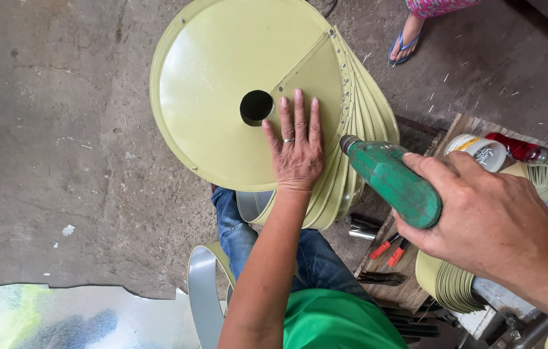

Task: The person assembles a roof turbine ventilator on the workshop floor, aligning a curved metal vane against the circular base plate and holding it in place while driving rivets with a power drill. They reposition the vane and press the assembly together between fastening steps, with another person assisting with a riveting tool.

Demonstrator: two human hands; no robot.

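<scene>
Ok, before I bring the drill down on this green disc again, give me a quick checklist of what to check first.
1. Left hand flat on the top disc, pinning it: ok.
2. Left fingers clear of the riveted seam edge: ok, but close.
3. Right hand wrapped firmly round the green drill: ok.
4. Drill tip touching the disc edge: cannot tell, the bit is too small to see.
5. Stack of discs under it aligned: not ok, they fan out to the right.
6. Another person's sandalled foot clear of the work: ok.
</scene>
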